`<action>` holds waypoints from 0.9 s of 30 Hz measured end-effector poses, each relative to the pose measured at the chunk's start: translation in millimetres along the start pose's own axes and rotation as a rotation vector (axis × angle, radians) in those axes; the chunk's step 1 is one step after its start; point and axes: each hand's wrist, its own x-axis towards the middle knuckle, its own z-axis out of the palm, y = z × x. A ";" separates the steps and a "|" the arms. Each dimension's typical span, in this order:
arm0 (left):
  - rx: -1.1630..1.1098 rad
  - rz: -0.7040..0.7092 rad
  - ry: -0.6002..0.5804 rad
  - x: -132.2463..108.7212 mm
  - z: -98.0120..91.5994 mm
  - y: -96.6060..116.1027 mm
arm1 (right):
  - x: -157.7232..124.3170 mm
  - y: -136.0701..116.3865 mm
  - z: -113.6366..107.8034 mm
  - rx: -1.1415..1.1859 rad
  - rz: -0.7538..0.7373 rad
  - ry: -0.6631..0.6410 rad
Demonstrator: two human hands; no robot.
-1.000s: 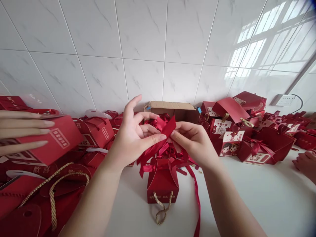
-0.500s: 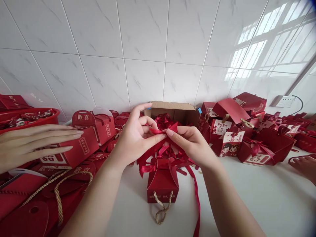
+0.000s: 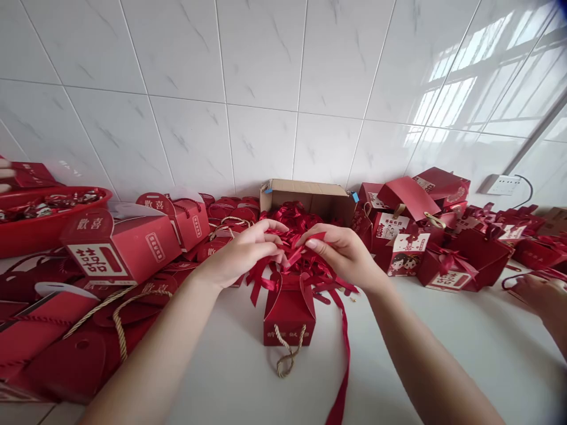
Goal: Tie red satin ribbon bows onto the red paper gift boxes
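Observation:
Between my hands, red ribbon (image 3: 296, 255) is stretched above a small red gift box (image 3: 289, 316) with a twisted gold cord handle (image 3: 287, 360). My right hand (image 3: 339, 251) pinches the ribbon between thumb and forefinger. Bent fingers of my left hand (image 3: 252, 248) are at the ribbon's other side, and part of what they touch is hidden. Behind the box lies a heap of red ribbons in an open cardboard carton (image 3: 308, 188). A long ribbon tail (image 3: 344, 354) trails down the white table.
Red boxes (image 3: 146, 245) and a red basin (image 3: 26, 236) of wrapped sweets stand at the left. More boxes (image 3: 410, 254) are on the right. Another person's hand (image 3: 538, 292) shows at the right edge, and fingers (image 3: 6, 173) at the far left.
The other person's hand at left has drawn back to the edge. My left hand has lowered, with its fingers more curled. The view has shifted slightly.

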 end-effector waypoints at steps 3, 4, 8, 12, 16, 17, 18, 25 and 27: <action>-0.127 -0.037 0.063 0.7 -4.7 -9.6 | -0.5 -7.1 -3.7 -0.364 -0.234 -0.156; -0.160 -0.045 0.076 0.3 -5.6 -12.3 | -0.3 -9.0 -4.0 -0.470 -0.288 -0.193; -0.277 -0.048 0.045 -4.0 -4.2 -17.5 | -1.2 -11.0 -2.4 -0.787 -0.379 -0.229; -0.311 0.017 0.006 -10.1 2.3 -15.9 | -4.1 -4.8 0.9 -0.837 -0.401 -0.168; 0.089 0.253 0.206 -18.0 6.9 -20.2 | -12.0 2.7 6.1 -0.571 -0.272 0.080; 0.277 0.343 0.279 -20.4 6.9 -23.2 | -15.6 4.0 7.4 -0.487 -0.224 0.168; 0.479 0.440 0.351 -22.8 6.1 -26.6 | -20.1 5.0 8.5 -0.410 -0.172 0.253; 1.340 0.863 0.620 -38.4 -22.8 -43.1 | -69.5 9.8 -0.6 -0.242 0.285 0.522; 1.425 0.834 0.616 -42.6 -35.0 -46.0 | -86.3 13.7 -7.3 -0.313 0.383 0.525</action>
